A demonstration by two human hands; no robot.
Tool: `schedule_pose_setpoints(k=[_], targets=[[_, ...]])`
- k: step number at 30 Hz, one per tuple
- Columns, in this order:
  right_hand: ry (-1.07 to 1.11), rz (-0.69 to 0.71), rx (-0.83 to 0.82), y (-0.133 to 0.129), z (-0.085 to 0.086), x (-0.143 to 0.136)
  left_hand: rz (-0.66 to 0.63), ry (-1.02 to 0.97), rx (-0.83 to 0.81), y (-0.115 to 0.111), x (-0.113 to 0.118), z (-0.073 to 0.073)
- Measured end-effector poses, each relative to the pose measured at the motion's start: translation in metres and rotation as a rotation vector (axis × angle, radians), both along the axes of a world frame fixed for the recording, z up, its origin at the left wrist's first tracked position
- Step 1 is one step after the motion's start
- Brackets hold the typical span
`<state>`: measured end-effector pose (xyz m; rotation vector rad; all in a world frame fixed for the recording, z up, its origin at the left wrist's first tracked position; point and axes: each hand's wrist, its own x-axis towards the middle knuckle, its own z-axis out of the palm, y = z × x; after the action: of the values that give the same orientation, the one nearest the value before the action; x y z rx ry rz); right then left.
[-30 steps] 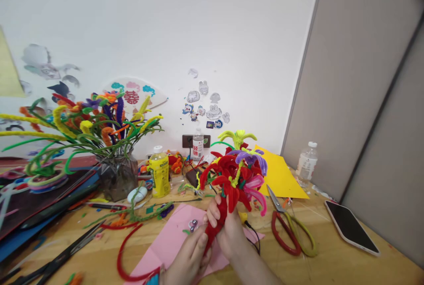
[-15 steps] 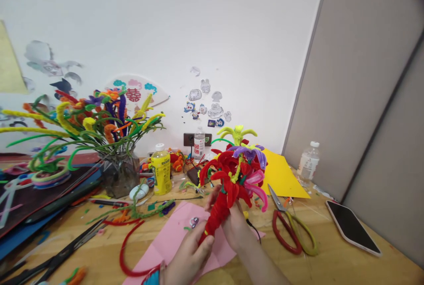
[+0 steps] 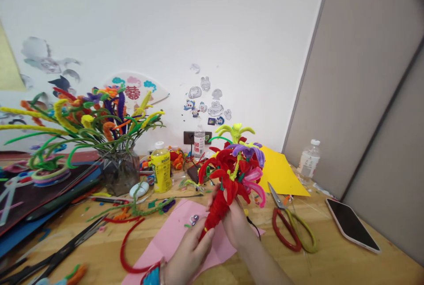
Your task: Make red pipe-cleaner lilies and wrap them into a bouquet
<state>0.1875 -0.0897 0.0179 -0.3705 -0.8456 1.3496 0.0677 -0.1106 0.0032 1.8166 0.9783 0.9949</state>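
Note:
A pipe-cleaner flower bouquet leans up and to the right over the table, with red, purple, pink and yellow-green blooms. Its handle is wound in red pipe cleaner. My left hand is closed round the handle's lower end. Higher up, just below the blooms, my right hand is wrapped round the handle from behind, its fingers partly hidden. Beneath both hands lies a sheet of pink paper. A loose red pipe cleaner curves beside my left wrist.
To the right lie red-and-yellow-handled scissors, yellow paper, a phone and a bottle. At left are black scissors, a glass vase of pipe-cleaner flowers, a yellow bottle and a white mouse.
The bouquet sits slightly further left and higher in the view. Both hands keep their hold on its handle, and the surroundings shift only a little with the camera.

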Motion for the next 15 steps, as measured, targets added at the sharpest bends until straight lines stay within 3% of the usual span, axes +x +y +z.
schedule_pose_setpoints(k=[3,7,10,15], targets=[[-0.009,-0.057,-0.009,-0.001,0.001,-0.001,-0.047,0.036,-0.022,0.001,-0.001,0.002],[-0.051,-0.132,0.017,0.002,0.003,0.002,-0.013,0.082,-0.037,0.006,-0.006,0.002],[-0.071,-0.216,0.006,0.006,0.003,0.009,-0.018,0.084,-0.053,0.014,-0.008,-0.004],[-0.082,-0.33,-0.059,0.015,-0.002,0.018,-0.148,0.012,-0.186,0.023,-0.004,-0.018]])
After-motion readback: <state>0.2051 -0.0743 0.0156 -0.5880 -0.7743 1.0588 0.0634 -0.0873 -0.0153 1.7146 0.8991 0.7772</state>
